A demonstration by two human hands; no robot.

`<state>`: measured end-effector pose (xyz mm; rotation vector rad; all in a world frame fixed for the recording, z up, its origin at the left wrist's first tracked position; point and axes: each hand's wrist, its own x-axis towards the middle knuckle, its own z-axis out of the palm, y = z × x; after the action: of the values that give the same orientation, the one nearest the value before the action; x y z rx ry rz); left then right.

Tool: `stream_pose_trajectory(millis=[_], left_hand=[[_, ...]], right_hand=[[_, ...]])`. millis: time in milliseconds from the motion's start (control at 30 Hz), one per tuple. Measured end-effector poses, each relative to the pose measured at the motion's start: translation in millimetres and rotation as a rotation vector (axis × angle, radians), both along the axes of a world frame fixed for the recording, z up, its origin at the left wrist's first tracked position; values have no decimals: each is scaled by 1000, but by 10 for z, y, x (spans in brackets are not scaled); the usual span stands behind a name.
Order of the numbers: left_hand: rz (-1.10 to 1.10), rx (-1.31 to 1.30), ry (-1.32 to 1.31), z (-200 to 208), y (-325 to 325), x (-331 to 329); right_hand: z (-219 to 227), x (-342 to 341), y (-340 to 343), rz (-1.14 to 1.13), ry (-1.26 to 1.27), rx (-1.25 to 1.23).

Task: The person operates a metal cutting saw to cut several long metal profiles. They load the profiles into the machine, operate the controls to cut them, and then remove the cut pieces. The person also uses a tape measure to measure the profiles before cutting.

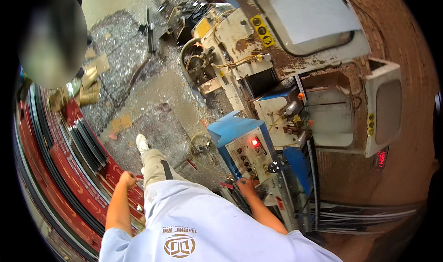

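Here, item by item, taking the blue control box (242, 144) as landmark. Right hand (246, 187): resting at the lower front edge of the control box, fingers curled against the panel near its row of black knobs; whether it is gripping anything cannot be told. Red indicator lamp (254, 142): glowing on the box's face, above the right hand. Left hand (127, 178): lying well to the left of the control box, closed around the edge of the red metal strips (74, 169). Black strips (87, 144): lying stacked among the red ones, further left of the box. Rusty white machine (286, 54): standing behind and to the right of the box, tubes and cables showing. Concrete floor (152, 96): spreading left of the box, glittering with metal shavings and cardboard scraps.
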<state>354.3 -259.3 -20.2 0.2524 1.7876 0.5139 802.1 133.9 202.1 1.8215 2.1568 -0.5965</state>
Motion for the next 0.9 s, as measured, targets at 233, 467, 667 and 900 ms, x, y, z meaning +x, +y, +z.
stream_pose_trajectory(millis=[233, 467, 667, 900], left_hand=[[-199, -41, 100, 416, -27, -170], [-326, -95, 195, 840, -6, -561], [-432, -14, 335, 992, 3, -738], [-458, 32, 281, 1137, 181, -644]], right_hand=[[-234, 150, -13, -122, 47, -6], [-167, -10, -96, -96, -60, 140], [-1, -138, -174, -137, -42, 127], [58, -155, -340, -263, 77, 524]])
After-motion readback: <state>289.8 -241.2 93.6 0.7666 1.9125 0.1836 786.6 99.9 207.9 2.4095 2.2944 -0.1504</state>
